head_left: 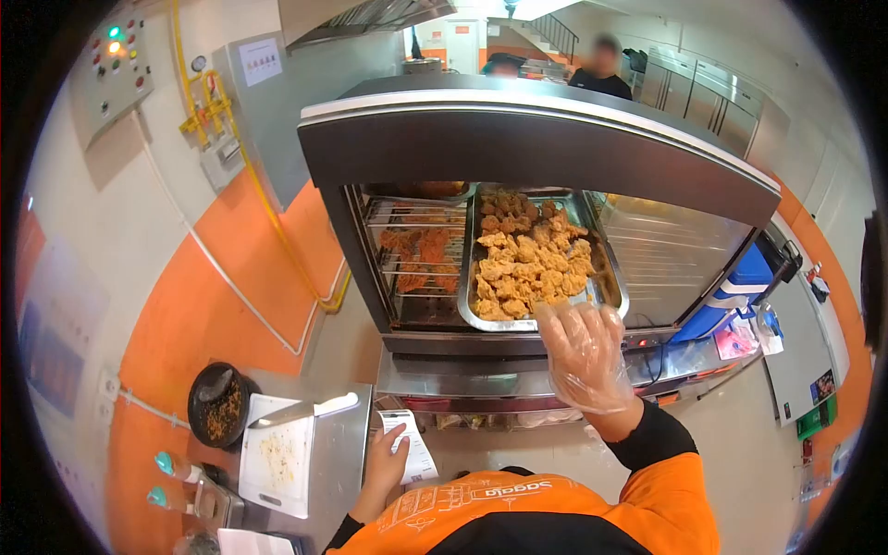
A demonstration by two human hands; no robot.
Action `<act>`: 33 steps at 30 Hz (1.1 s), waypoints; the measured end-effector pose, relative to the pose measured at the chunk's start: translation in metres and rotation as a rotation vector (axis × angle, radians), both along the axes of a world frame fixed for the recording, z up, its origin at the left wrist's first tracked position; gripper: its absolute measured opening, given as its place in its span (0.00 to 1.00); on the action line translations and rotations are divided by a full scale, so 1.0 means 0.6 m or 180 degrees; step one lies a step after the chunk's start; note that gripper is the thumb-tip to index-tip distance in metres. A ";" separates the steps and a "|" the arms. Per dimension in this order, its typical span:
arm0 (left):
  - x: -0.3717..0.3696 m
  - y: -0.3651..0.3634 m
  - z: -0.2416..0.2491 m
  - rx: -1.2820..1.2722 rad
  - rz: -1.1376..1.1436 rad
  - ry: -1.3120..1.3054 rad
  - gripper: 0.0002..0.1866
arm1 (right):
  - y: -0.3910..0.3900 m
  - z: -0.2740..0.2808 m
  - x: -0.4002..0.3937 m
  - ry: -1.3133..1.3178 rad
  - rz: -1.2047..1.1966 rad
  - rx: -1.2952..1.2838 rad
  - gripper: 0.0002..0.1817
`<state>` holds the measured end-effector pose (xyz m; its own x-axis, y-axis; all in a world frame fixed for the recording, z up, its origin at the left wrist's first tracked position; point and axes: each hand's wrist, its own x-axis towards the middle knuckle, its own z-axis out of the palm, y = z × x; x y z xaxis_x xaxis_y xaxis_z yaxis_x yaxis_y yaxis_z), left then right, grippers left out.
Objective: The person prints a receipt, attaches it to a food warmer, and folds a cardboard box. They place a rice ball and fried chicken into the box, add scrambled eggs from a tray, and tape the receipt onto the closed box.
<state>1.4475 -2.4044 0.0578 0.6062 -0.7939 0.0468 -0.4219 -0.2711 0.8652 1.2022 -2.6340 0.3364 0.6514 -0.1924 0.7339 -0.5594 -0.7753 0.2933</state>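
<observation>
The right hand (585, 356), covered by a loose clear plastic glove, is raised in front of the heated display cabinet (536, 139), its fingers spread and its grip released, holding nothing; the fingertips reach the near rim of the metal tray (474, 319), just at the front right corner of the heap of fried chicken pieces (529, 268) that fills it. That tray sits in the middle of the cabinet, with darker pieces toward the back. To its left, on a wire rack (416, 222), lie reddish coated pieces (418, 252); to its right the wire shelves are bare metal. The left hand (387, 462), ungloved, is low and close to the body, its fingers curled on the edge of a printed paper receipt (412, 444) that rests at the front of the desk (342, 444) below the cabinet. Further left on the desk lies a white cutting board (277, 462) with a large knife (301, 410) across its far end, and beside it a dark round bowl (220, 405) of brownish crumbs. Two people stand well behind the cabinet.
</observation>
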 end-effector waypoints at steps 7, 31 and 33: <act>-0.065 0.011 0.036 0.0002 0.0066 0.0002 0.17 | 0.078 -0.016 -0.075 0.0142 0.0305 0.0308 0.25; -0.773 0.636 0.013 0.0210 0.4582 0.0804 0.18 | 0.490 -0.270 -0.100 0.0842 0.4632 0.0832 0.13; -0.819 0.676 0.038 0.0148 0.4967 0.0908 0.18 | 0.569 -0.308 -0.087 0.1004 0.4849 0.0981 0.17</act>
<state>0.9563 -1.9990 0.0806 0.7769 0.5929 -0.2119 0.4524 -0.2915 0.8428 1.1500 -2.2926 0.1515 0.4775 0.6460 0.5956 0.8150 -0.5789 -0.0255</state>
